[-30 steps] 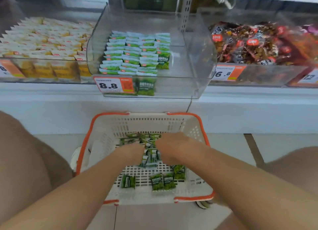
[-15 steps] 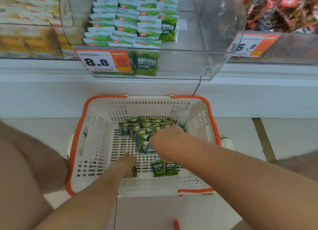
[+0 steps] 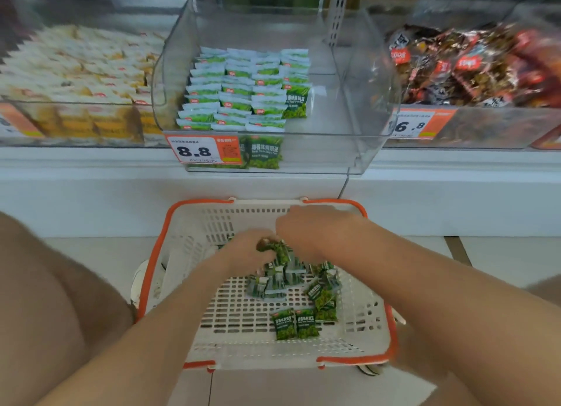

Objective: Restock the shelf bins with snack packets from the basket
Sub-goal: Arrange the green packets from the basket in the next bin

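A white basket with an orange rim (image 3: pixel 158 263) stands on the floor below the shelf. Several small green snack packets (image 3: pixel 283 281) lie heaped in its middle, and two more (image 3: pixel 296 323) lie flat nearer me. My left hand (image 3: pixel 247 249) is down in the basket, its fingers curled round a green packet (image 3: pixel 277 249) at the top of the heap. My right hand (image 3: pixel 306 231) hovers just right of it with fingers curled down over the heap; what it holds is hidden. Above, a clear shelf bin (image 3: pixel 358 108) holds neat rows of the same green packets (image 3: pixel 243 90) in its left half.
A bin of yellow and white packets (image 3: pixel 76 81) sits on the left and a bin of red-brown packets (image 3: pixel 473 65) on the right. An orange price tag "8.8" (image 3: pixel 203 150) hangs on the clear bin's front. My bare knees flank the basket.
My left hand moved from the basket's near left up to the heap and took hold of a packet. My right hand shifted towards the far side. The camera tilted up again.
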`<action>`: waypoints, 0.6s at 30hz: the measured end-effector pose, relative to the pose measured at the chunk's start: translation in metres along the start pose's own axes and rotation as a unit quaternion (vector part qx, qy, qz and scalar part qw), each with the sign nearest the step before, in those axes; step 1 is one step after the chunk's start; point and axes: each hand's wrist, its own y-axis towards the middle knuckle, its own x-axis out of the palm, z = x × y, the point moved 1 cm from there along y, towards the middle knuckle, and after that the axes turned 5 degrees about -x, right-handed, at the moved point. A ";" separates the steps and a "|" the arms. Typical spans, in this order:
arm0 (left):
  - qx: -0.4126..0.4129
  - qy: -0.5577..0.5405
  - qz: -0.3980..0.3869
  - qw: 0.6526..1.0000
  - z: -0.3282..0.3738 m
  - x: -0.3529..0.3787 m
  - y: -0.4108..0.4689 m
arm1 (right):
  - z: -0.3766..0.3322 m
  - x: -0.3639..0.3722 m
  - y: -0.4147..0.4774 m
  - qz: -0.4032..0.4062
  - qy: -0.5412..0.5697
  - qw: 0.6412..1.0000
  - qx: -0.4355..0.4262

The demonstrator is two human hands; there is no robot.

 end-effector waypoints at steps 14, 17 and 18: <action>0.131 -0.069 0.108 0.983 0.143 -0.151 -0.083 | 0.042 -0.063 -0.036 0.332 0.449 0.827 0.068; 0.101 -0.210 0.161 0.959 0.155 -0.166 -0.079 | 0.039 -0.073 -0.038 0.394 0.645 0.650 0.075; 0.092 -0.254 0.165 0.949 0.160 -0.168 -0.079 | 0.038 -0.076 -0.038 0.396 0.681 0.610 0.079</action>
